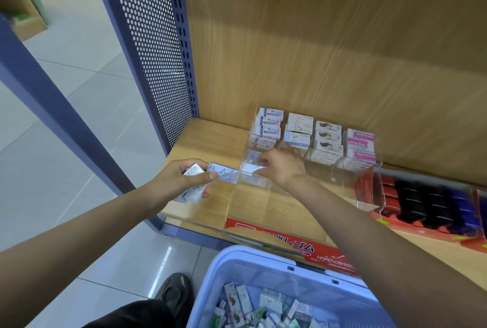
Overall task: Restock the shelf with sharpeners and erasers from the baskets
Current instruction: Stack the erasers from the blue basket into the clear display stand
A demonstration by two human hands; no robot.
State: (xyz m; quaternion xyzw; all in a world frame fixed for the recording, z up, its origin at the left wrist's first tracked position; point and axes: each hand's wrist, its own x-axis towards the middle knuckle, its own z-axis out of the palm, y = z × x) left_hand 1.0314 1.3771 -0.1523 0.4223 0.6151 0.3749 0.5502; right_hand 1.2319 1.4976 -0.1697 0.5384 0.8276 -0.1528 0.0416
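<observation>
A clear acrylic display rack (266, 211) stands on the wooden shelf (208, 140), its back rows filled with boxed erasers (303, 132). My left hand (184, 177) grips a small stack of eraser boxes (221, 173) just left of the rack. My right hand (283, 165) reaches into the rack's left column, its fingers pinching an eraser box (251, 167) there. A light blue basket (279, 272) with several loose erasers (261, 306) sits below the shelf edge.
A red tray (421, 230) of dark and red items lies on the shelf to the right. A perforated blue side panel (150, 45) bounds the shelf on the left. My shoe (174, 290) rests on the tiled floor.
</observation>
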